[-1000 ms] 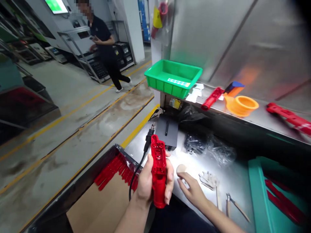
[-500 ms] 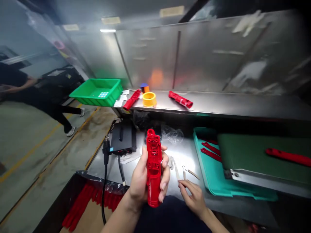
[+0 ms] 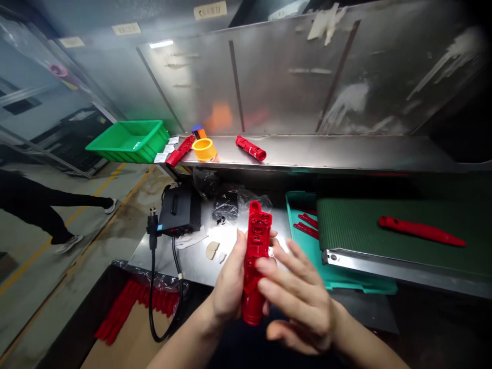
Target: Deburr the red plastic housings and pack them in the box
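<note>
My left hand is wrapped round a red plastic housing, held nearly upright in front of me. Its open side, with moulded ribs and pockets, faces up, and its rounded lower end points toward my body. From the right, my right hand lies over the lower half of the housing, fingers stretched out and apart. Its fingertips overlap the housing's edge; whether they press on it I cannot tell. Two small pale pieces, a tan half-round one among them, lie on the metal bench left of the housing.
A black box with a thick cable stands at left. At right, a green conveyor belt carries a red part above a teal tray. The shelf holds a green bin, a yellow ring and red housings. A person's legs show at far left.
My right hand has left the small tools on the bench and come up to the housing, its fingers spreading. The view has swung right. The person at left has moved further toward the edge.
</note>
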The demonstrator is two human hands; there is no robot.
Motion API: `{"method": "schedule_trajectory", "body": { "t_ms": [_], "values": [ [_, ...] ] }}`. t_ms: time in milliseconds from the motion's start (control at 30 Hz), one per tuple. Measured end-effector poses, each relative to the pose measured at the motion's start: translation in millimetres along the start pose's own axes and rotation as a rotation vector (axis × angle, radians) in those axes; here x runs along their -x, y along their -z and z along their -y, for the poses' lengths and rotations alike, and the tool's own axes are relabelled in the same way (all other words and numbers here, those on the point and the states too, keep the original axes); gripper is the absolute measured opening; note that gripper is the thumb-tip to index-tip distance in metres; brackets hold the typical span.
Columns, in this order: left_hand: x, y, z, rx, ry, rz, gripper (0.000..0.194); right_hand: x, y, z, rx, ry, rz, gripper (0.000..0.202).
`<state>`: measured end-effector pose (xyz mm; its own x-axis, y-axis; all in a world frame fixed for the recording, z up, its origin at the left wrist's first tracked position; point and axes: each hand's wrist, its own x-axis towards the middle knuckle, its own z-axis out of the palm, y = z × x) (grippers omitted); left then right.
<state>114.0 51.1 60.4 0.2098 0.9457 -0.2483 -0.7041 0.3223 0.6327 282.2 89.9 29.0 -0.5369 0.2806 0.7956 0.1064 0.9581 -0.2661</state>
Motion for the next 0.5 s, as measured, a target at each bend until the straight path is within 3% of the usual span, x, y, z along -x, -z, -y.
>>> {"method": "schedule_trajectory", "body": {
  "t_ms": [67,100,200,267,400,500],
  "values": [
    [2.0,-0.9,3.5,-0.038,0.000,-0.067,0.063,-2.5,5.5,-7.5,-0.002,0.073,0.045,0.046],
    [2.7,-0.2,4.3,-0.049,-0.012,-0.072,0.063,3.0,7.2,-10.5,0.007,0.040,-0.009,0.043],
    [4.2,3.6,4.9,-0.017,-0.074,-0.036,0.060,37.1,8.8,-12.3,0.034,-0.226,-0.274,0.042],
    [4.3,5.1,4.6,0.043,-0.097,-0.021,0.056,63.8,4.5,-7.4,-0.015,-0.376,-0.334,0.042],
    [2.7,5.0,3.6,0.135,-0.080,0.012,0.053,109.2,-22.3,9.0,-0.264,-0.494,-0.088,0.031],
    [2.7,4.3,3.3,0.152,-0.065,0.001,0.052,143.7,-44.6,18.9,-0.274,-0.625,0.025,0.020]
  ]
}}
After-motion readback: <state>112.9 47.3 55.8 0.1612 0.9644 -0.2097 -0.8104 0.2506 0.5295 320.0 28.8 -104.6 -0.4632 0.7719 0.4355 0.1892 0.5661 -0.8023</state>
